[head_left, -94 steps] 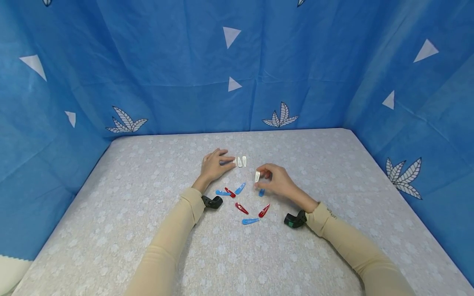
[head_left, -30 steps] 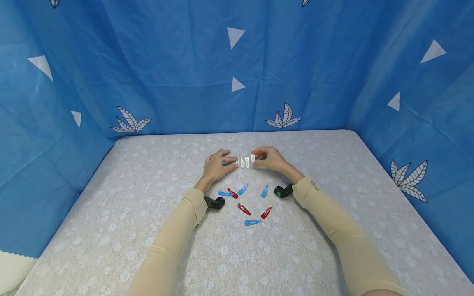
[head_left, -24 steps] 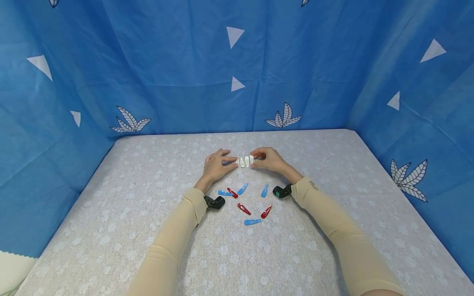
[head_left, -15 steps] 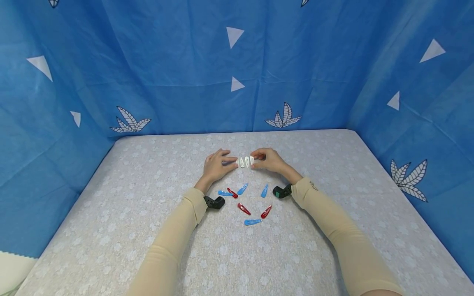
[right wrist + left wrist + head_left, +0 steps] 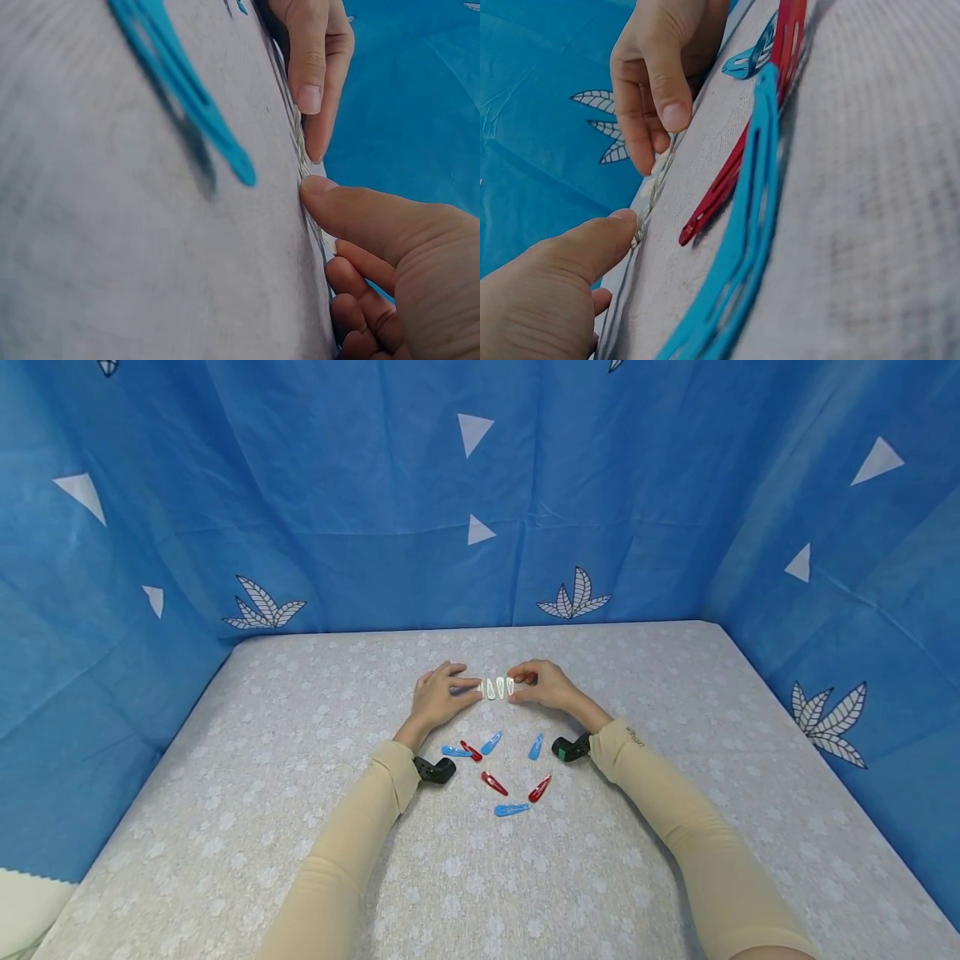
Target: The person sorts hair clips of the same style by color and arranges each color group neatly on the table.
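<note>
Several white snap hair clips (image 5: 500, 688) lie side by side in a short row toward the back of the table. At the row's left end my left hand (image 5: 438, 696) holds the leftmost white hair clip (image 5: 482, 689) between thumb and fingers, which partly cover it. My right hand (image 5: 550, 685) pinches the rightmost white hair clip (image 5: 510, 686) at its two ends, beside the others. In the left wrist view, both my left hand (image 5: 562, 277) and right hand (image 5: 664, 75) are down at the tabletop along the row. The right wrist view has my right thumb (image 5: 322, 185) at the clips' near ends.
Nearer me lie loose blue hair clips (image 5: 512, 810) and red hair clips (image 5: 494, 783). One red clip (image 5: 471, 751) overlaps a blue clip (image 5: 453, 752). A pale flowered cloth (image 5: 450, 877) covers the table; blue curtains (image 5: 375, 485) enclose its back and sides.
My right hand has carried a white hair clip away from me and leftward, down to the row's right end, closing the gap. The left hand stays at the left end.
</note>
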Motion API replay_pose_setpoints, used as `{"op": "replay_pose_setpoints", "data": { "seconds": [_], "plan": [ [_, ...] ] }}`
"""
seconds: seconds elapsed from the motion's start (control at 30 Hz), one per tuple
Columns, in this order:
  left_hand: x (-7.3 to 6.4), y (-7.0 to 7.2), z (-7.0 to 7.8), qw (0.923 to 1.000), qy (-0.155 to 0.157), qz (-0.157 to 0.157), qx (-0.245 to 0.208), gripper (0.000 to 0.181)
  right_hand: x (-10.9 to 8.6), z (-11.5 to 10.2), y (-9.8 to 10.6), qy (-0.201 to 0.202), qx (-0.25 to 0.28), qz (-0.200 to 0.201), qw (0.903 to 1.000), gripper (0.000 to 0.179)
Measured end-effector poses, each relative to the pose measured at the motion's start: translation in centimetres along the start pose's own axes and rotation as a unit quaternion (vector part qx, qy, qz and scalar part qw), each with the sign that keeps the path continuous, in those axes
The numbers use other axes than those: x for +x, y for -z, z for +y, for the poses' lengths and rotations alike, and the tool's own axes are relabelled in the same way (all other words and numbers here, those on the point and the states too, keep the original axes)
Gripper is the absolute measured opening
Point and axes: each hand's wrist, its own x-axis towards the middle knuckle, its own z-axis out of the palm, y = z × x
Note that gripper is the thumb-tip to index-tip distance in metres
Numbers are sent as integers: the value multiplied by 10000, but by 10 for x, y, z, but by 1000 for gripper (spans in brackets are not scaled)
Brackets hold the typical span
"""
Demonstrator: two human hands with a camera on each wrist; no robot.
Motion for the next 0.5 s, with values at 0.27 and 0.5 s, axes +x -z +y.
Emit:
{"op": "replay_pose_setpoints", "data": {
  "seconds": [0.27,0.5],
  "plan": [
    [0,1,0,10000,-9,13,-45,38,0,0,0,42,-81,-13,10000,44],
    [0,1,0,10000,8,-16,-59,38,-1,-2,1,66,-95,-31,9999,46]
  ]
}}
